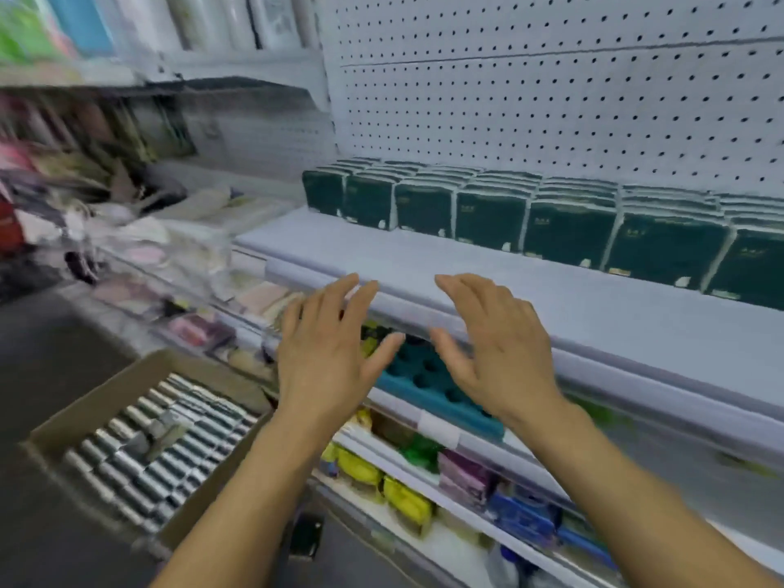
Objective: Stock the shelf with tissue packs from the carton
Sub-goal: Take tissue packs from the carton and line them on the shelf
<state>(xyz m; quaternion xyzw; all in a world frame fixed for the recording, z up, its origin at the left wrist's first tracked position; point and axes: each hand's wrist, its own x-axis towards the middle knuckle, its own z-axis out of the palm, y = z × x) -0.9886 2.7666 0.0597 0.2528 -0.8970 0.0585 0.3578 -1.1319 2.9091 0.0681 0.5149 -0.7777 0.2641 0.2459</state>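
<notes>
Both hands are up in front of the shelf (488, 286), and both are empty. The left hand (326, 354) hangs just short of the shelf's front lip, fingers (358, 290) straight and spread apart, holding nothing. The right hand (496, 350) sits beside it, palm turned inward, its fingers likewise apart and relaxed, holding nothing; the two thumbs nearly meet over the gap between them.

Up on the shelf, against the white pegboard (551, 99) at its back, the dark green tissue packs (568, 231) stand upright on edge in a line of stacked files. Their broad printed faces look out toward the shelf's front, and each file runs from front to back, toward the pegboard. The row spans from about mid-shelf off to the right edge of view, leaving a bare white strip between the packs and the lip.

Below and to the left of the shelf, on the floor, the brown carton (127, 384) lies open, packed with rows of more packs (169, 451) seen edge-on. Lower shelves under the hands carry a teal tray (424, 384) and yellow bags (407, 498). The left side of the view is blurred.
</notes>
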